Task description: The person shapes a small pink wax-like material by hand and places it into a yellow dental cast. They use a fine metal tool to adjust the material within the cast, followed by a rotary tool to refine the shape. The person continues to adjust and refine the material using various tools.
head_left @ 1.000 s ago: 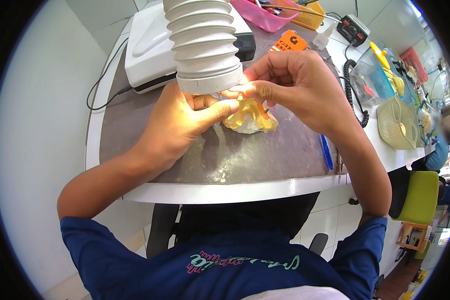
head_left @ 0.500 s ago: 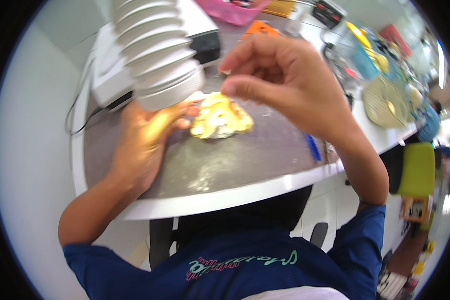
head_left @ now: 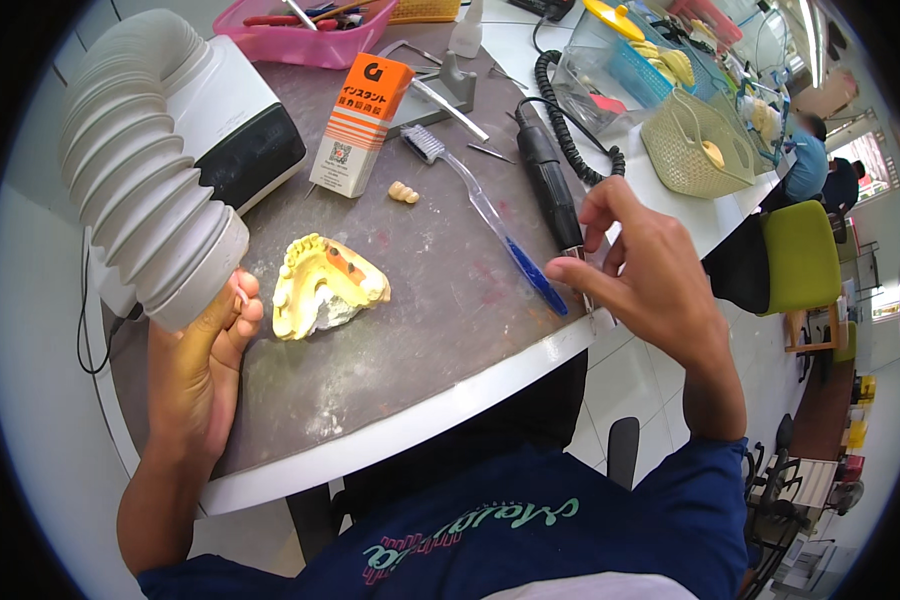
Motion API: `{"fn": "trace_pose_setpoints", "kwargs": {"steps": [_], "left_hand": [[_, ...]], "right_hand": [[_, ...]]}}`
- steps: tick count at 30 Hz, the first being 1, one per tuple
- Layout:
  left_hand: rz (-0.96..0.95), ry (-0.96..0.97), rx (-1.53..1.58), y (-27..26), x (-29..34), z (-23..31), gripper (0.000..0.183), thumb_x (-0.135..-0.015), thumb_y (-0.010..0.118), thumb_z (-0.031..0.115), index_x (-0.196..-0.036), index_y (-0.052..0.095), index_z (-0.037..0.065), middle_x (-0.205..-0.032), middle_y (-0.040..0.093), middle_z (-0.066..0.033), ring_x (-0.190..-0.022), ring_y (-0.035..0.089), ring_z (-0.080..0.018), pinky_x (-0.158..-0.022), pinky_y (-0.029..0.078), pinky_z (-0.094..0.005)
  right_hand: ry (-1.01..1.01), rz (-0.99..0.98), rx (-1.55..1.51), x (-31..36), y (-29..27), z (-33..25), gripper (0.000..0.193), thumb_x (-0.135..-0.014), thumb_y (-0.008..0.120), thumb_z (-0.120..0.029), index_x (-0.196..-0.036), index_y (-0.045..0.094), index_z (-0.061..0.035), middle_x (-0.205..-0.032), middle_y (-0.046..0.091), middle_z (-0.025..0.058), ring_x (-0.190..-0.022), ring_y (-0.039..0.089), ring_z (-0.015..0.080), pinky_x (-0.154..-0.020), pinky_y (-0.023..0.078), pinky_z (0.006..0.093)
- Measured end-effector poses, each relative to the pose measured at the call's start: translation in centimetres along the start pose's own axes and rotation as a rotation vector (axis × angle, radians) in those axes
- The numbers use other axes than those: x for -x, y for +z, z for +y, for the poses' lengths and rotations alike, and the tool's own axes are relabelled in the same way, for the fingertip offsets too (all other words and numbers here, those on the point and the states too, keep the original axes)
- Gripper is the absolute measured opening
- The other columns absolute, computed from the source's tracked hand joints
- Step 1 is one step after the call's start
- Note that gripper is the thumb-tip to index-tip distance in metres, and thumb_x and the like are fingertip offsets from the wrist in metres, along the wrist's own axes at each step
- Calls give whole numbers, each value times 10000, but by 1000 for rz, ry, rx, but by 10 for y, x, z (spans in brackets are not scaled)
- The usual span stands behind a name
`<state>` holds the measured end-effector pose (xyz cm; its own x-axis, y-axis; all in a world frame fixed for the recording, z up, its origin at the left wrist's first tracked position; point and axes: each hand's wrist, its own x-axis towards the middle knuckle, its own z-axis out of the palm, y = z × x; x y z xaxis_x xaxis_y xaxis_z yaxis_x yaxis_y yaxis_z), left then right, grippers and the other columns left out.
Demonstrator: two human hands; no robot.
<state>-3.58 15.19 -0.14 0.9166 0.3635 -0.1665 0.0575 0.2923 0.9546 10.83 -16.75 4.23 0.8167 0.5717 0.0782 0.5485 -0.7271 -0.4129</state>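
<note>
My left hand [head_left: 195,375] is closed at the mouth of a white corrugated suction hose [head_left: 135,165]. Its fingertips pinch together on something small and pale that I cannot make out. Just right of it, a yellow dental cast [head_left: 295,290] with a white plaster middle lies on the grey bench top. My right hand [head_left: 645,275] hovers at the bench's right edge, thumb and fingers apart, holding nothing. Behind its fingers shows the metal tip of a black rotary handpiece [head_left: 547,180] on a coiled cord. A small tooth-coloured dental bridge [head_left: 403,192] lies beyond the cast.
An orange and white box [head_left: 360,125] stands behind the cast. A clear-and-blue toothbrush [head_left: 485,210] lies between cast and handpiece. Farther back are a pink tool basket [head_left: 305,45] and a grey metal stand [head_left: 455,90]. A cream basket [head_left: 685,150] stands at right, beyond it a green chair [head_left: 800,255].
My right hand has moved right, from above the cast to beside the handpiece. My left hand stays by the hose mouth, its fingers now pinched. The whole view has shifted.
</note>
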Motion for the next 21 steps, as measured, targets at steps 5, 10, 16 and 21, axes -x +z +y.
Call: {"fn": "trace_pose_setpoints", "kwargs": {"steps": [5,10,16,21], "left_hand": [[-64,-28,-42,-3,0,3,479,-1002,609,159,-1383,448,-85,-1110,589,-71,-923,569,-78,-873,497,-215],[-23,-18,-25,1,0,2,474,-1006,601,154,-1391,451,-79,-1233,591,-113,-941,576,-83,-899,496,-219],[-51,-13,-40,0,1,2,473,-1010,587,136,-1396,430,-88,-1120,578,-74,-931,567,-89,-890,480,-219],[-36,-15,-18,0,3,4,420,-988,611,105,-1342,468,-72,-1083,573,-67,-913,570,-100,-845,478,-224]], "right_hand": [[23,64,12,-20,9,7,332,-810,743,-198,-969,507,-26,-688,597,113,-597,620,262,-594,479,371],[-44,170,91,-48,14,20,312,-815,720,-186,-962,508,-9,-707,610,144,-643,629,300,-644,483,404],[-50,198,231,-66,11,17,308,-840,702,-208,-973,520,2,-715,628,190,-730,655,362,-687,491,446],[19,206,350,-66,15,14,322,-851,712,-232,-994,541,0,-761,660,200,-788,679,364,-693,515,463]]}}
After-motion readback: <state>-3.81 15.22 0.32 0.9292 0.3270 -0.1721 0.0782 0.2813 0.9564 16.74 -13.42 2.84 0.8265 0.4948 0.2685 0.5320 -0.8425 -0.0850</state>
